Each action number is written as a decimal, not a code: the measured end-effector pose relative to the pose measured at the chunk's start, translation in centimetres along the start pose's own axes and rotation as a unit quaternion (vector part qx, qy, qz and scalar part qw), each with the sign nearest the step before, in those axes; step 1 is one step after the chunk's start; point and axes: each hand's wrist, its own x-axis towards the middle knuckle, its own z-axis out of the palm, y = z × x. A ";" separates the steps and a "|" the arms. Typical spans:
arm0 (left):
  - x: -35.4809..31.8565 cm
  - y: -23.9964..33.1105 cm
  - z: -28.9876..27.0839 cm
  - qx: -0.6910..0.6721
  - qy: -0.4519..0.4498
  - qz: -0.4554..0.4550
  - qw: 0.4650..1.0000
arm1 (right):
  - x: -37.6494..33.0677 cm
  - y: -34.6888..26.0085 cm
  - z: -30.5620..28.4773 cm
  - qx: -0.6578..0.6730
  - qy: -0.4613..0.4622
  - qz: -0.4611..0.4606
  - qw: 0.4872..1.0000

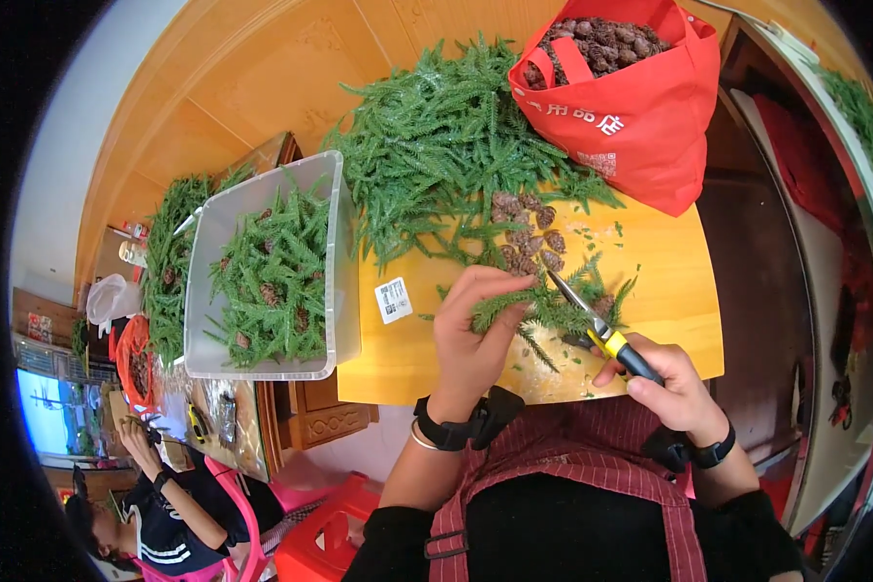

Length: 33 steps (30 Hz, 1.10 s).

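My left hand [470, 335] pinches a green artificial pine sprig [550, 312] over the near part of the yellow table. In my right hand [674, 388] is a pair of long-nose pliers [611, 339] with yellow and black handles. The plier jaws lie across the sprig and point up and left; whether they grip it I cannot tell. A brown cone [603, 307] shows at the sprig's right side; whether it is attached is unclear. Just beyond my hands lie several loose pine cones [519, 236].
A big heap of green sprigs [446, 136] covers the table's far side. Back right stands a red bag [640, 136] full of cones. On the left is a clear plastic bin [335, 262] holding sprigs with cones. A white label [393, 300] lies nearby. Another person [179, 514] works at far left.
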 end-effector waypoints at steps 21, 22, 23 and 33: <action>-1.1 0.3 1.0 0.091 0.048 0.039 0.994 | 2.5 0.7 1.0 0.005 0.025 -0.039 0.999; -1.2 0.4 1.0 0.098 0.043 0.031 0.994 | 2.6 0.6 0.8 -0.026 0.010 -0.033 0.999; -1.2 0.4 0.9 0.105 0.039 0.023 0.993 | 2.7 0.6 0.7 -0.057 -0.005 -0.027 0.998; -2.3 -0.8 1.0 0.084 0.041 -0.083 0.992 | 2.7 2.2 2.1 -0.092 0.045 0.074 0.992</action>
